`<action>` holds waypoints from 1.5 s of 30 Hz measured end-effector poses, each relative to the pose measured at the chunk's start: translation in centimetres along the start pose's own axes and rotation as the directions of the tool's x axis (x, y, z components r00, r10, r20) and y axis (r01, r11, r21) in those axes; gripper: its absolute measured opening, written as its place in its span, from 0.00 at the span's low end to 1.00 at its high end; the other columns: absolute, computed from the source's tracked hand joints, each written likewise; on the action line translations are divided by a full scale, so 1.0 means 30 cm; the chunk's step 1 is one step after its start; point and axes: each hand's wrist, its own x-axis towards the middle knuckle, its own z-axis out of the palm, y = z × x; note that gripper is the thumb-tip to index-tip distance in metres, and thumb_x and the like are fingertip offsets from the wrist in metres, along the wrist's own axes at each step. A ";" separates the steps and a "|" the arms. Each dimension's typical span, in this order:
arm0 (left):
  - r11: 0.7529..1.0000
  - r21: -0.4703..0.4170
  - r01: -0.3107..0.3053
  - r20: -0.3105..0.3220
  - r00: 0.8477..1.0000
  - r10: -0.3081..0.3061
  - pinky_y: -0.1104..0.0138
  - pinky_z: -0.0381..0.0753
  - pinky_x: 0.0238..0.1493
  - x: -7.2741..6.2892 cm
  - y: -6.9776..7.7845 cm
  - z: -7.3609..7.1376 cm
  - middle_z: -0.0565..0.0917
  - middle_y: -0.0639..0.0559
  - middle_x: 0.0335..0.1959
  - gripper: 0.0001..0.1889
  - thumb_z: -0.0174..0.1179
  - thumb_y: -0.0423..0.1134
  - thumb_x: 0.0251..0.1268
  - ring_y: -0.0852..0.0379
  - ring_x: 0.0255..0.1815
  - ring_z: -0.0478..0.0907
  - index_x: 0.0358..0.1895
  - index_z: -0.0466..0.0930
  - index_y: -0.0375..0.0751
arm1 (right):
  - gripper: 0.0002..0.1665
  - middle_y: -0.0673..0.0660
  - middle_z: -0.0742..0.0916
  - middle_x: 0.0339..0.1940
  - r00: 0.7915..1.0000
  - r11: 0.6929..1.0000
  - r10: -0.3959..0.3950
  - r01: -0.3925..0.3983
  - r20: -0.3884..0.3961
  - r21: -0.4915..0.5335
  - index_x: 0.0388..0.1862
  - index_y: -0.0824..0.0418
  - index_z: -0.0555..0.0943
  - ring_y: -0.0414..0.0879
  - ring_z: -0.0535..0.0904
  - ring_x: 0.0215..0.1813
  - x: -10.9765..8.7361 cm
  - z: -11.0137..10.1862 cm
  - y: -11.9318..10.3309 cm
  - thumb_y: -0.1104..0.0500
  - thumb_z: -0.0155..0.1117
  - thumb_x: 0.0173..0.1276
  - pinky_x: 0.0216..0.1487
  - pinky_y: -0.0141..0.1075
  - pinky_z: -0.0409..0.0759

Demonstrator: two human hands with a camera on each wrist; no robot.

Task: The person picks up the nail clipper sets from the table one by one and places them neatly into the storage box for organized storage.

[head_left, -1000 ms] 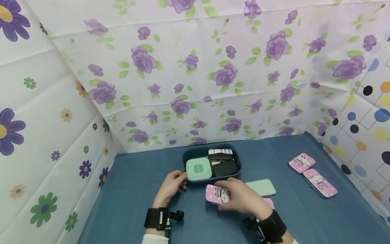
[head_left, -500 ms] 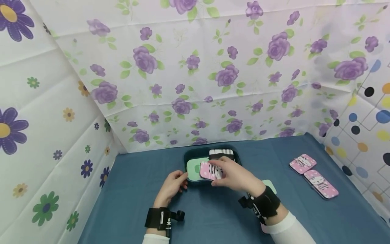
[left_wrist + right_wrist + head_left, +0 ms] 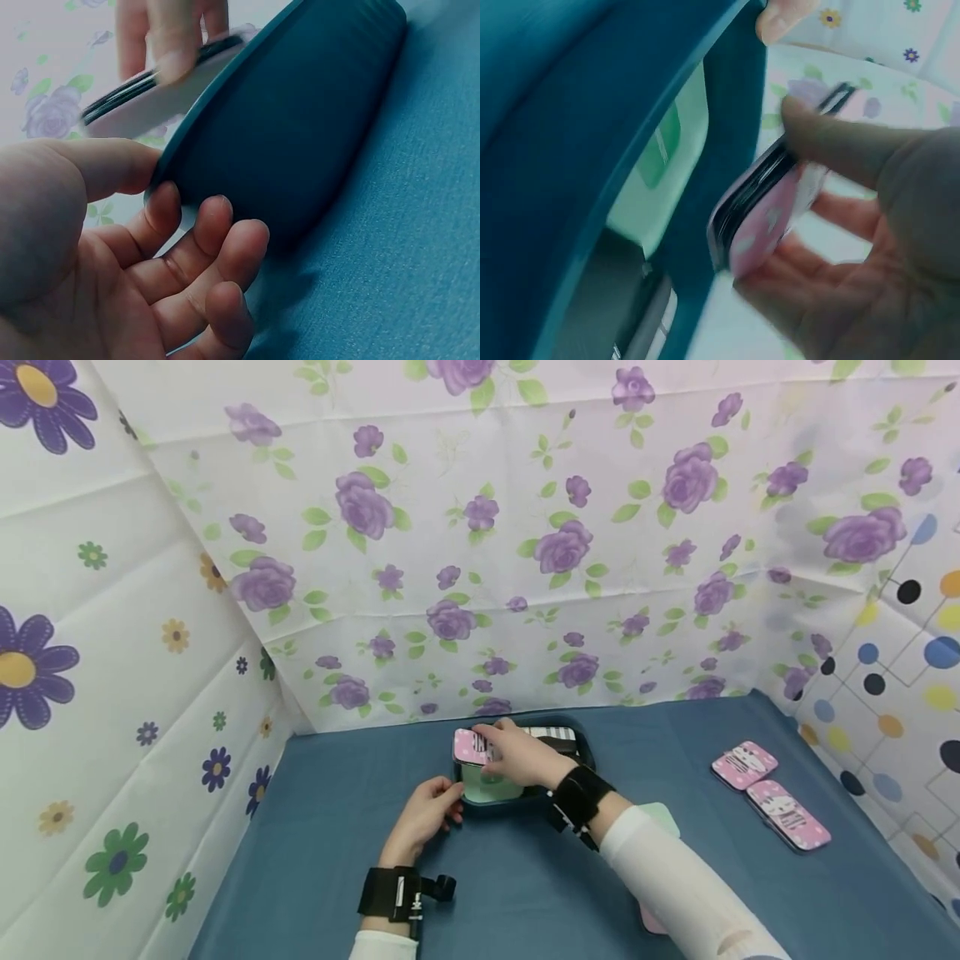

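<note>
While aloft — pink case (image 3: 765, 225) between right fingers (image 3: 784, 296)

Between the left hand (image 3: 422, 818) and right sleeve (image 3: 678, 877), a hand could pass over the blue cloth (image 3: 513, 893), the bin (image 3: 493, 809) blocking the far end.

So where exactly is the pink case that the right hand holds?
In the head view, the right hand holds that pink case over the left end of the dark blue bin, partly hiding the light green box.
</note>
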 end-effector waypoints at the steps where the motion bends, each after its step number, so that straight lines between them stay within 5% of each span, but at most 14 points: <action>1: 1.000 -0.001 0.000 0.003 1.000 0.000 0.61 0.77 0.29 0.001 0.000 0.000 0.83 0.42 0.32 0.15 0.57 0.43 0.85 0.46 0.31 0.84 0.38 0.78 0.35 | 0.44 0.66 0.75 0.70 1.000 1.000 -0.002 0.002 0.009 0.014 0.86 0.57 0.64 0.49 0.80 0.48 0.016 0.004 -0.001 0.53 0.72 0.77 0.48 0.44 0.79; 8: 1.000 -0.007 -0.008 0.013 1.000 0.008 0.60 0.78 0.30 0.003 -0.001 0.001 0.83 0.43 0.32 0.16 0.58 0.44 0.85 0.46 0.32 0.84 0.38 0.79 0.35 | 0.42 0.69 0.73 0.74 0.998 0.994 0.058 -0.057 0.009 -0.096 0.85 0.58 0.66 0.59 0.78 0.68 0.081 0.044 0.013 0.57 0.72 0.77 0.61 0.49 0.81; 24: 1.000 -0.002 -0.004 -0.008 1.000 0.004 0.59 0.78 0.29 -0.001 0.002 -0.001 0.84 0.43 0.32 0.17 0.58 0.45 0.85 0.43 0.32 0.84 0.38 0.78 0.34 | 0.36 0.67 0.80 0.67 0.996 0.937 0.083 -0.089 -0.032 -0.337 0.80 0.60 0.73 0.61 0.78 0.67 0.126 0.130 0.026 0.58 0.72 0.77 0.61 0.50 0.82; 34: 1.000 0.007 0.001 -0.002 1.000 -0.001 0.60 0.78 0.30 -0.001 0.004 -0.003 0.84 0.43 0.32 0.16 0.58 0.44 0.84 0.46 0.31 0.84 0.39 0.79 0.34 | 0.33 0.66 0.79 0.68 0.998 0.945 0.050 -0.061 -0.041 -0.323 0.78 0.57 0.75 0.59 0.76 0.68 0.121 0.105 0.019 0.64 0.70 0.76 0.62 0.51 0.82; 45: 1.000 -0.005 -0.005 -0.008 1.000 0.005 0.58 0.78 0.30 -0.001 -0.002 0.004 0.84 0.39 0.34 0.16 0.57 0.44 0.85 0.34 0.35 0.84 0.40 0.78 0.32 | 0.36 0.67 0.78 0.67 0.998 0.970 0.059 -0.058 -0.002 -0.236 0.82 0.55 0.71 0.61 0.76 0.68 0.114 0.091 0.025 0.61 0.71 0.78 0.62 0.51 0.80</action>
